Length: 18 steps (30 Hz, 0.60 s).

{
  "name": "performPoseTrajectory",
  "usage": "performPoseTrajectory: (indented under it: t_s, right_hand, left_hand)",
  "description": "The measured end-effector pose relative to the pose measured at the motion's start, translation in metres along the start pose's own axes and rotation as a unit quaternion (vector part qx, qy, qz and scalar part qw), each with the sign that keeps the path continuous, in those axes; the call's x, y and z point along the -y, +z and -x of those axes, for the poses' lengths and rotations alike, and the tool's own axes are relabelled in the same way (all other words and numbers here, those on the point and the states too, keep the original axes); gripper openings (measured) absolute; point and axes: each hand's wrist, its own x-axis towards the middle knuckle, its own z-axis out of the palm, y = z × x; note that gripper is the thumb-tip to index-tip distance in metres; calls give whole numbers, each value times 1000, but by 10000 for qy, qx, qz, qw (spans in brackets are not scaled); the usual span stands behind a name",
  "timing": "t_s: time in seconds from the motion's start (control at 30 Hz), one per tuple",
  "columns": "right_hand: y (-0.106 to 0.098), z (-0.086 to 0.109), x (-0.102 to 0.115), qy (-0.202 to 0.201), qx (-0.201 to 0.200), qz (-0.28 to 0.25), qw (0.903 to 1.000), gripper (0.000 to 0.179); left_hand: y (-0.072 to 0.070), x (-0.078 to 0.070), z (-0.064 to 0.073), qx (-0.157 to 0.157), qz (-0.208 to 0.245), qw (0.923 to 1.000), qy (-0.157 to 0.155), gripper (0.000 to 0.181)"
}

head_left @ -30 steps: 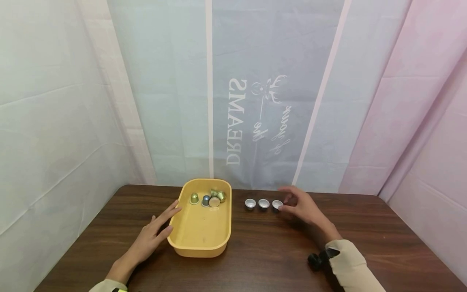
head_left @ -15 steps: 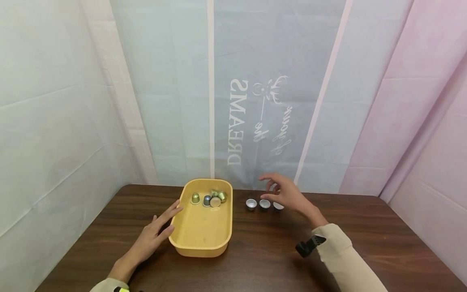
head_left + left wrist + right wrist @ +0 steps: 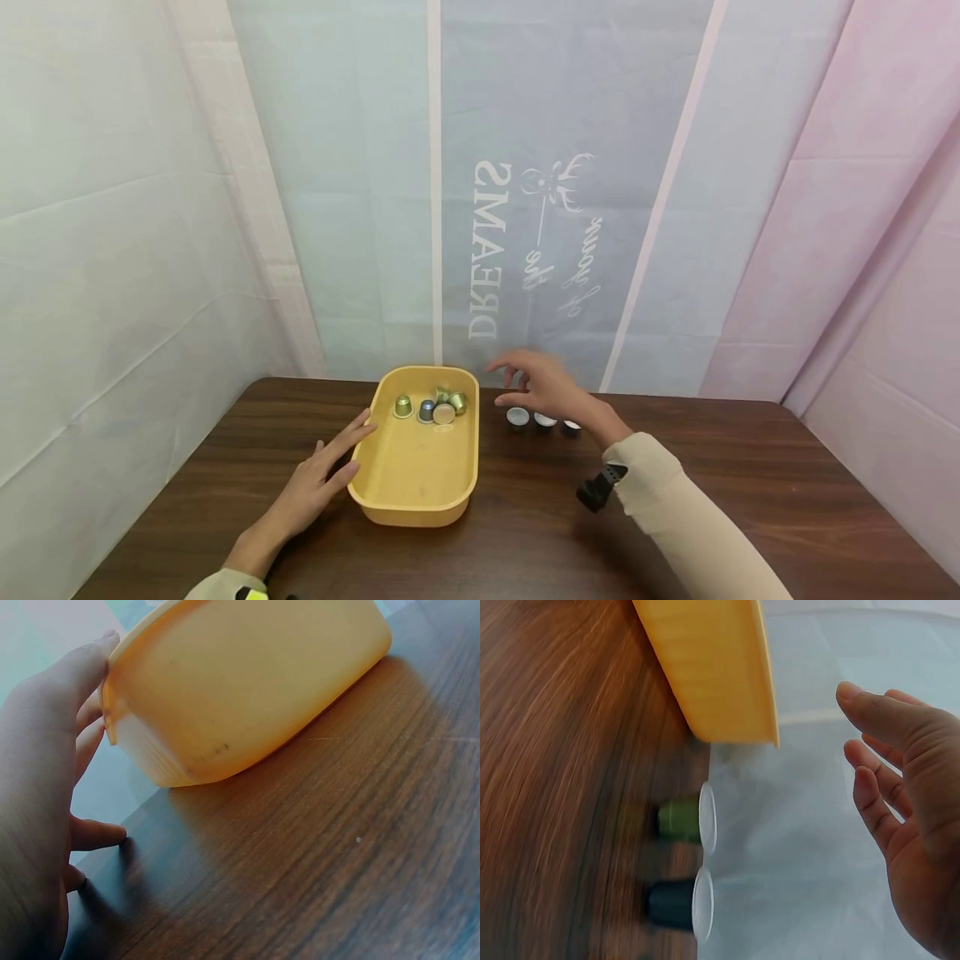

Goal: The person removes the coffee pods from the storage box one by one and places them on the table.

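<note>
My left hand (image 3: 307, 487) rests against the left rim of a yellow plastic bin (image 3: 416, 475), its fingers fairly straight; the left wrist view shows the thumb and fingertips at the bin's rim. Inside the bin lie several coffee capsules, among them a green capsule (image 3: 402, 406) and a blue capsule (image 3: 427, 410). Right of the bin, three capsules stand lids down or up in a row, the nearest being a green capsule (image 3: 679, 820) with its wide rim up, beside a dark capsule (image 3: 671, 904). Above this row hovers my right hand (image 3: 547, 387), fingers loosely bent, holding nothing.
A dark wooden table (image 3: 525, 525) carries everything. Behind it hangs a pale cloth backdrop (image 3: 375, 208) with mirrored lettering, close to the table's back edge. More cloth closes in both sides.
My right hand has moved left from the rightmost capsule, over the row, towards the bin. The three capsules stay in place, and the left hand has stayed at the rim.
</note>
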Motion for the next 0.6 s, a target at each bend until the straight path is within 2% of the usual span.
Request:
performPoseTrajectory:
  t_s: [0.27,0.47,0.6]
  right_hand:
    - [19,-27,5,-245,322,-323,9987,42]
    - [32,-41,9,-160,503,-292,9982,39]
    - [41,-50,10,-189,818,-272,9961,38]
  left_hand:
    - [0,2,0,7,-1,10000,-6,53]
    - [0,1,-1,-10,-16,10000,1,52]
    - [0,-1,-1,-8,-35,10000,13,52]
